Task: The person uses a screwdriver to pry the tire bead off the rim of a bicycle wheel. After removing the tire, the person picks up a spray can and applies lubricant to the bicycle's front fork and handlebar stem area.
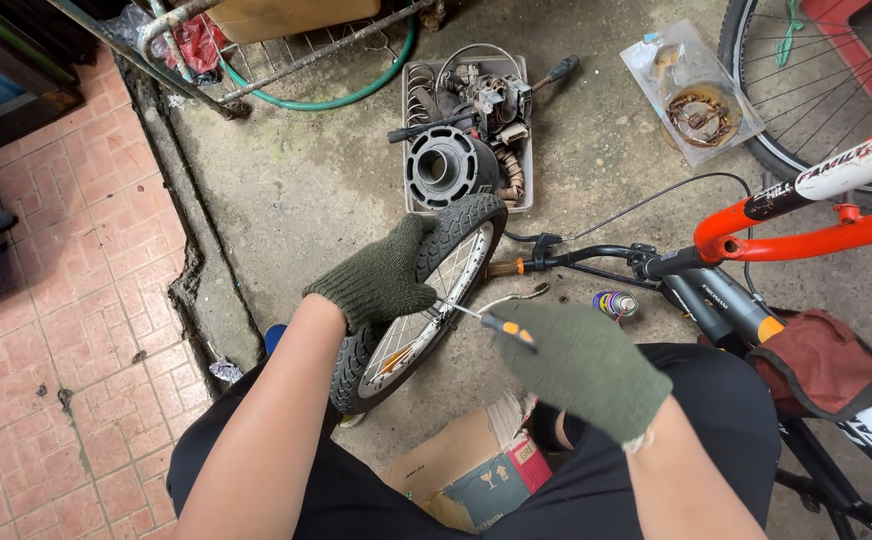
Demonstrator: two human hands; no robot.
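Observation:
A small bicycle wheel (456, 262) with a black knobbly tyre and silver spokes stands tilted on the concrete between my knees. My left hand (381, 275), in a dark green knit glove, grips the tyre at its upper left. My right hand (581, 365), gloved the same, holds a screwdriver (491, 320) with an orange and black handle; its metal tip points left into the rim near the spokes.
A grey tray (521, 150) of engine parts and a black cylinder lies beyond the wheel. An upturned orange bicycle (806, 225) with handlebar and cables is at right. A spray can (614, 303), a cardboard box (471, 470), a plastic bag (696, 95) of rusty parts and a green hose (356, 95) lie around.

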